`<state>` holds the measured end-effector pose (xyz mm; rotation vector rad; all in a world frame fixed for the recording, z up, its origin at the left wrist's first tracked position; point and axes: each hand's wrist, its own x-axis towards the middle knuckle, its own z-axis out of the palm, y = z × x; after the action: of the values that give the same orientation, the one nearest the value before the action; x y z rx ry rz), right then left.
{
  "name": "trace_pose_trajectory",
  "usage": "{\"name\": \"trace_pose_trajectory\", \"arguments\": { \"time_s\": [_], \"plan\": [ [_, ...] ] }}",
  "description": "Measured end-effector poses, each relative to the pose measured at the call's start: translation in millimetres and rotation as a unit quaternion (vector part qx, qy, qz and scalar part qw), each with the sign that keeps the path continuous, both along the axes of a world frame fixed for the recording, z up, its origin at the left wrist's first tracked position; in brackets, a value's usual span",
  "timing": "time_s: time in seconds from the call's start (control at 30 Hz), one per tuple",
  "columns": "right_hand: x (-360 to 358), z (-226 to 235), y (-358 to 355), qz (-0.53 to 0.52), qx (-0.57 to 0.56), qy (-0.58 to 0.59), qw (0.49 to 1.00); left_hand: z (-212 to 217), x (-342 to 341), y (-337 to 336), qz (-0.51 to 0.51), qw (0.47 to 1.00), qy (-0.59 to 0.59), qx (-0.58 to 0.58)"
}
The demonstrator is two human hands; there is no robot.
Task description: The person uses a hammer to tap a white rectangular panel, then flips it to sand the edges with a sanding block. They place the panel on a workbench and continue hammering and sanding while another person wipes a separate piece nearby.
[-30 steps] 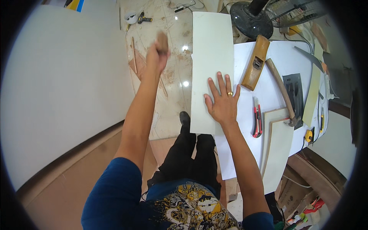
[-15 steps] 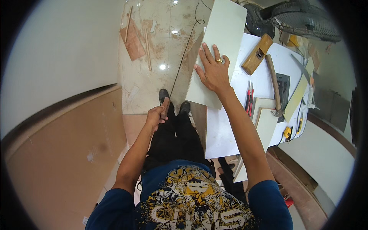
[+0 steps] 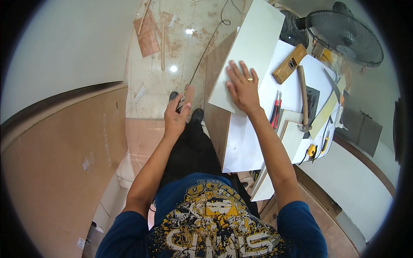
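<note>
My right hand [image 3: 246, 88] lies flat on a long white board [image 3: 257, 47], fingers slightly spread and a ring on one finger. The board rests at a slant along the left side of the white-topped worktable [image 3: 243, 150]. My left hand [image 3: 175, 120] is off the board's left side, above the floor and near my shoes. Between its thumb and fingers it holds a small brown block [image 3: 188, 92], blurred by motion; its exact kind is unclear.
On the table lie a wooden hand plane [image 3: 289, 64], a hammer [image 3: 304, 94], red cutters [image 3: 276, 111] and a yellow tape measure [image 3: 311, 149]. A black fan [image 3: 344, 34] stands at the far right. Wood scraps [image 3: 147, 36] and a cable [image 3: 202, 56] lie on the dusty floor.
My left hand has risen slightly and turned, with the block now pointing away from me. My right hand stays flat on the board. The whole view has shifted a little.
</note>
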<state>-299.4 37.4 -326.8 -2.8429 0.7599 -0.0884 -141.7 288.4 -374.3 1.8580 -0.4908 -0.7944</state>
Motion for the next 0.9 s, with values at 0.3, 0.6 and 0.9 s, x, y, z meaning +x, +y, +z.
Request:
{"name": "trace_pose_trajectory", "arguments": {
  "time_s": [0.3,0.6,0.9],
  "plan": [
    [11,-4,0,-0.107,-0.048,-0.026,0.993,66,-26,-41,-0.164,0.937,-0.308,-0.032],
    [6,-3,-3,-0.115,-0.020,-0.041,0.992,58,-30,-69,-0.164,0.920,-0.356,-0.033],
    [4,1,-4,-0.119,0.016,-0.044,0.992,60,-12,-140,-0.168,0.914,-0.366,-0.040]
  ]
}}
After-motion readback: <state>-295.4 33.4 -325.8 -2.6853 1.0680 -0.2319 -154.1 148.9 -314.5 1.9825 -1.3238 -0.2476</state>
